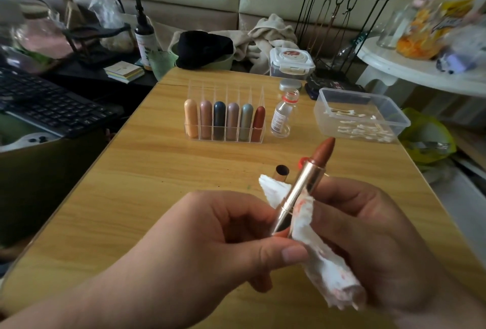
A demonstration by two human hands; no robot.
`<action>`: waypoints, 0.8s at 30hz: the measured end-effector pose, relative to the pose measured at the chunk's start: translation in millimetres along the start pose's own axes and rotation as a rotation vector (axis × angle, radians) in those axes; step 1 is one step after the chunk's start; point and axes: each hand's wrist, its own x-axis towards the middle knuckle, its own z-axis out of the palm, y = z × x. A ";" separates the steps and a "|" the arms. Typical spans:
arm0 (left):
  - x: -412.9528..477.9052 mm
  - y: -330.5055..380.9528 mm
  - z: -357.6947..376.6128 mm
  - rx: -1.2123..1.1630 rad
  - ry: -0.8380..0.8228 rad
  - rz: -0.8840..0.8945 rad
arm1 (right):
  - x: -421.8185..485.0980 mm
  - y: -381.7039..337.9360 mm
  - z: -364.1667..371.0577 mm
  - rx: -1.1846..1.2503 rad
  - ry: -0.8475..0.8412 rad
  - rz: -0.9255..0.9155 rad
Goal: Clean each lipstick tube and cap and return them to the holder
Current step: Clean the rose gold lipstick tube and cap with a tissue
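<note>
Six lipsticks (219, 121) stand in the holder (207, 89) at the far side of the tabletop (157, 184), says the first. Where is the one being cleaned?

Held up over the tabletop, nearer than the holder, answers the second. The left hand (210, 244) pinches the lower end of the lipstick tube (297, 197) between thumb and fingers. The tube is tilted so the wound-out bullet (323, 151) points up and away to the right. Its cap (281, 172), I take it, is the open-mouthed one lying on the tabletop just behind the tissue.

And the right hand?

The right hand (368, 229) comes in from the right with its fingers curled round a stained tissue (320, 257), pressing it against the side of the metal sleeve. The lower fingers are hidden behind the tissue, so how firmly they close I can only guess.

How would you do this wipe well?

Keep the left pinch low and steady, and roll the tube rather than rub hard. Turn a white part of the tissue to the metal, since the red smears would only go back on. Stay below the bullet, which is soft and would likely smudge. Mind the seam where sleeve meets base.
</note>
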 end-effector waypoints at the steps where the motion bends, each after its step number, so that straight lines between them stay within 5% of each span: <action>1: 0.6 0.2 -1.3 0.010 -0.040 -0.019 | -0.2 -1.1 1.1 0.005 -0.011 0.004; 7: 5.6 -5.4 -5.0 -0.114 -0.232 -0.073 | 1.4 -0.5 1.3 0.016 -0.015 0.087; 13: 10.5 -8.5 -3.2 -0.485 -0.435 -0.079 | 3.7 0.2 0.4 0.165 -0.035 0.063; 19: 1.1 -11.6 4.2 0.064 0.102 -0.043 | 1.8 1.0 2.2 -0.020 0.094 -0.006; 24: 8.8 -9.2 -7.6 -0.276 -0.255 -0.054 | 3.8 6.2 -6.4 0.010 0.090 0.012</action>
